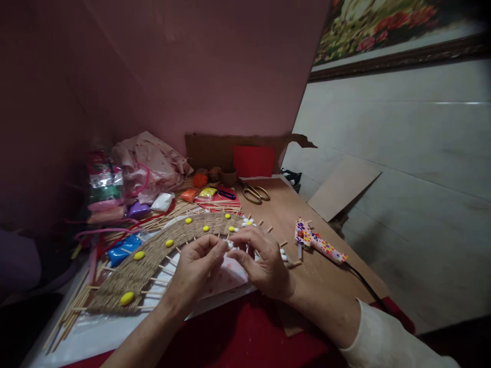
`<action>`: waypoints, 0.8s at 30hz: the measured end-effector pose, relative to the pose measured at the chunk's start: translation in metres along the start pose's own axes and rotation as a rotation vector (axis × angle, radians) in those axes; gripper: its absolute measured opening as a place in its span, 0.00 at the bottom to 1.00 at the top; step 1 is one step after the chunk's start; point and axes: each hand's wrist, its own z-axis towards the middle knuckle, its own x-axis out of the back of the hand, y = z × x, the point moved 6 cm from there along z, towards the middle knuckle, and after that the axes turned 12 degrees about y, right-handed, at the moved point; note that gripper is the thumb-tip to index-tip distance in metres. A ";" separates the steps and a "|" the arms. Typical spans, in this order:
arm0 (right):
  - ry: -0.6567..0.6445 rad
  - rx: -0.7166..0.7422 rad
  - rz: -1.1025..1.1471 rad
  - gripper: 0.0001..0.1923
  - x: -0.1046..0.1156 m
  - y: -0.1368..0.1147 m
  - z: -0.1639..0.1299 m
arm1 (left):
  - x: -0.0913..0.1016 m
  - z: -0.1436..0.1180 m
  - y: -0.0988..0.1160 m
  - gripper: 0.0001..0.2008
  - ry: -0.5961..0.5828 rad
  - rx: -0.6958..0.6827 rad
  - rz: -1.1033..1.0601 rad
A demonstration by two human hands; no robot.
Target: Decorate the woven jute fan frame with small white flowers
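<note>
My left hand (pixel 199 263) and my right hand (pixel 264 260) meet over the front of an arc-shaped twine weaving (pixel 148 271). On both, thumb and fingers are pinched together. Small white bits show between the fingertips, but I cannot tell whether they are held or lie behind. The weaving is threaded on thin wooden sticks that jut from both edges. Yellow oval dots (pixel 127 298) sit along it. Near its right end, white petals surround one yellow centre, forming a flower (pixel 248 222). More white petals (pixel 284 254) are partly hidden by my right hand.
A flower-patterned glue gun (pixel 320 246) with a black cord lies on the brown board (pixel 326 286) at right. Gold-handled scissors (pixel 255 193) lie behind. Clay packets, blue (pixel 123 249), white (pixel 163 202) and yellow (pixel 207 192), sit left and behind, among loose sticks (pixel 69 317).
</note>
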 end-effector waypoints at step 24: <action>-0.003 -0.003 -0.015 0.04 -0.001 0.001 0.000 | 0.006 0.002 0.000 0.13 0.044 -0.133 0.091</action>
